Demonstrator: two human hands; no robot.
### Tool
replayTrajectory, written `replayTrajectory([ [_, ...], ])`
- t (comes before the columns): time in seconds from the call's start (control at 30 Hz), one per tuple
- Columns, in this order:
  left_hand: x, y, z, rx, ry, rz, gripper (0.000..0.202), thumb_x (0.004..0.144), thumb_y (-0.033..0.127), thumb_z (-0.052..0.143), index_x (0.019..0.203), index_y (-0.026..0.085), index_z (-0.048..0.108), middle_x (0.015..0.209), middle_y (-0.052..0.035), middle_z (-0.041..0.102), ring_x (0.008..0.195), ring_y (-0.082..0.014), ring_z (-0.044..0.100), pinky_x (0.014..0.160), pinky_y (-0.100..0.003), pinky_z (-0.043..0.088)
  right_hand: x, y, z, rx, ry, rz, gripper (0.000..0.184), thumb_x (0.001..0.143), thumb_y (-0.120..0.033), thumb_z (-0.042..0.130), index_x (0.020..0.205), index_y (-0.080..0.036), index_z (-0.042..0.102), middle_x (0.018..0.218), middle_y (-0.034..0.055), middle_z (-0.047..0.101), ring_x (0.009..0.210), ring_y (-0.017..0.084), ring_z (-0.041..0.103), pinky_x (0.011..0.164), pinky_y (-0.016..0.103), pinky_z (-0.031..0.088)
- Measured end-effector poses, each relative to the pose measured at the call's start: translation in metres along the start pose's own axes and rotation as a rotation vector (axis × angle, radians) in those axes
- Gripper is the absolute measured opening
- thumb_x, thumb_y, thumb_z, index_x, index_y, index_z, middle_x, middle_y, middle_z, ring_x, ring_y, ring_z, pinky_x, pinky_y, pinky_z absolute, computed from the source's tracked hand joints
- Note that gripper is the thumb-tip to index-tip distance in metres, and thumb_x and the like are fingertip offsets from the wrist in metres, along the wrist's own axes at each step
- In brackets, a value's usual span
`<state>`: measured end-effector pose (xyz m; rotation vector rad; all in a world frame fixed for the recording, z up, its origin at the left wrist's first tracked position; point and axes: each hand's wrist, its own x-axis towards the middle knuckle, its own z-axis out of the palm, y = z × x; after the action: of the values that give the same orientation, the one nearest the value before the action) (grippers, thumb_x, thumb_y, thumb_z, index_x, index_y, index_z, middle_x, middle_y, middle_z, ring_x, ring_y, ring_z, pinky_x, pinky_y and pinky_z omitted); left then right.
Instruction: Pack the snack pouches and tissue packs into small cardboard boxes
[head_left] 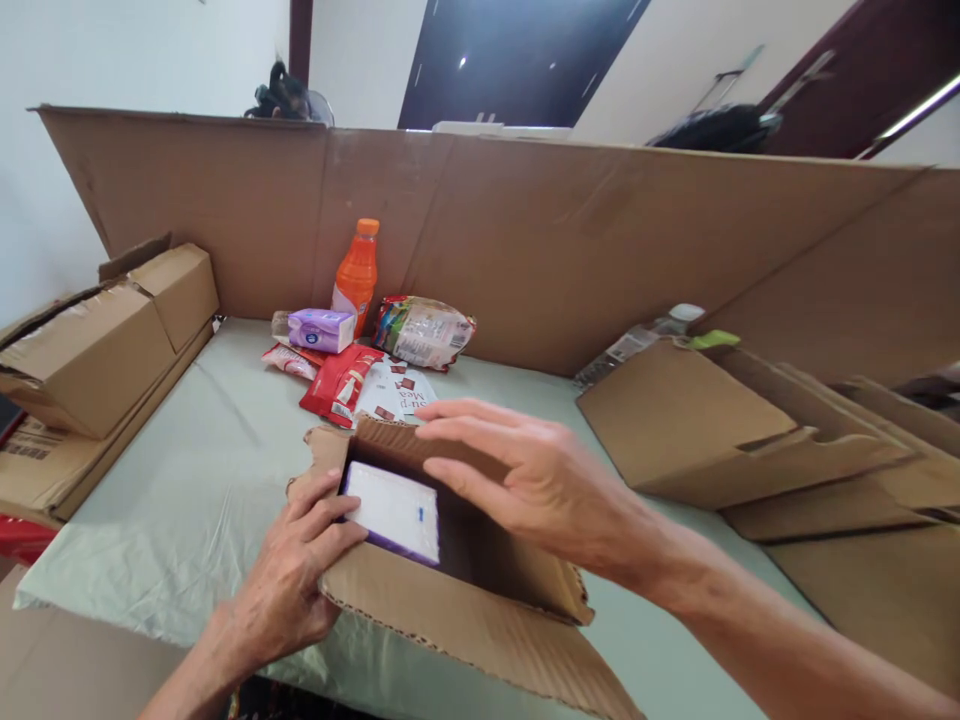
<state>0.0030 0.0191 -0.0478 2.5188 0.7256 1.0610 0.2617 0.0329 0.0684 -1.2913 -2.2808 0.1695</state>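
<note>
An open cardboard box (480, 605) stands before me at the table's front edge, its near flap folded outward. Inside its left end lies a white pack with purple edges (395, 510), which looks like a tissue pack. My left hand (300, 560) grips the box's left side, fingers over the rim and the fingertips at the pack. Above the box's far rim hovers my right hand (517, 465), empty, with fingers stretched out and apart. Just beyond the box lie a red packet (341, 385) and a white packet with printed brown squares (394, 390).
Farther back are an orange drink bottle (356, 270), a purple tissue pack (322, 330) and a colourful plastic bag (425, 332). Cardboard boxes flank the table at left (97, 350) and right (682, 420). A tall cardboard panel (562, 240) closes the back; someone's head shows behind it.
</note>
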Motion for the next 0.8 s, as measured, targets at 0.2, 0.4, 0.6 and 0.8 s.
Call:
replayTrajectory([
  [0.2,-0.008,-0.002,0.01,-0.027,0.066,0.03,0.056,0.072,0.011,0.057,0.128,0.018,0.055,0.133,-0.0164,0.064,0.148,-0.0353,0.041,0.111,-0.058,0.048,0.052,0.035,-0.004,-0.121,0.045,0.056,0.027,0.095,-0.036,0.055,0.108,-0.025,0.076,0.127,0.007,0.073,0.115,0.028,0.069,0.106,0.047,0.053],
  [0.4,-0.024,-0.017,0.027,-0.04,0.052,0.041,0.047,0.091,0.038,0.058,0.135,0.02,0.053,0.137,-0.0185,0.064,0.15,-0.0382,0.04,0.114,-0.057,0.047,0.122,0.077,0.042,-0.391,-0.302,-0.012,0.042,0.09,-0.025,0.059,0.13,-0.018,0.066,0.142,0.0143,0.061,0.125,0.032,0.06,0.104,0.046,0.05],
  [0.6,-0.028,-0.031,0.041,0.103,0.165,0.142,0.038,0.109,0.036,0.037,0.129,0.017,0.063,0.126,-0.0154,0.071,0.154,-0.0291,0.035,0.118,-0.044,0.047,0.195,0.096,0.078,-0.621,-0.399,-0.026,0.053,0.089,-0.022,0.057,0.141,-0.01,0.054,0.143,0.0196,0.057,0.121,0.033,0.057,0.099,0.041,0.046],
  [0.8,-0.024,-0.032,0.055,0.185,0.291,0.161,0.018,0.101,0.033,0.061,0.112,0.023,0.072,0.113,-0.0063,0.078,0.152,-0.026,0.04,0.105,-0.033,0.058,0.243,0.108,0.121,-0.642,-0.337,0.087,0.074,0.091,-0.031,0.058,0.156,-0.006,0.033,0.146,0.0269,0.052,0.124,0.038,0.054,0.098,0.046,0.042],
])
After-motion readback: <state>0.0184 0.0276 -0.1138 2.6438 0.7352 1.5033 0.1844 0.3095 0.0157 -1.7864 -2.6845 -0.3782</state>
